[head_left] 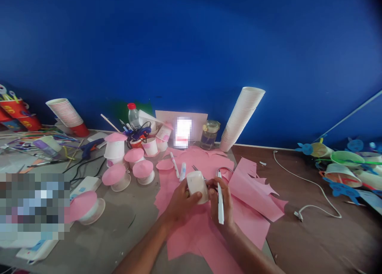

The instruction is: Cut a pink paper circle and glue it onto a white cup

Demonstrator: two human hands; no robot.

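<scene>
A white paper cup (196, 183) is tilted in my left hand (180, 202), whose thumb presses on its side. My right hand (227, 204) grips a white marker pen (220, 212) close beside the cup, with fingertips near the cup's wall. Underneath both hands lie cut pink paper sheets (191, 238) with scalloped edges. Just beyond the cup are a white marker (174, 165) and another short white tube-like pen (182, 171). Scissors show partly behind my hands, one ring handle (224, 170) visible on the right.
Small white cups with pink paper tops (143, 170) stand to the left. A leaning stack of white cups (243, 117), a glass jar (210, 135) and a blurred bright screen (182, 133) are along the blue wall. A white cable (310, 178) and decorated cups (343, 174) lie right.
</scene>
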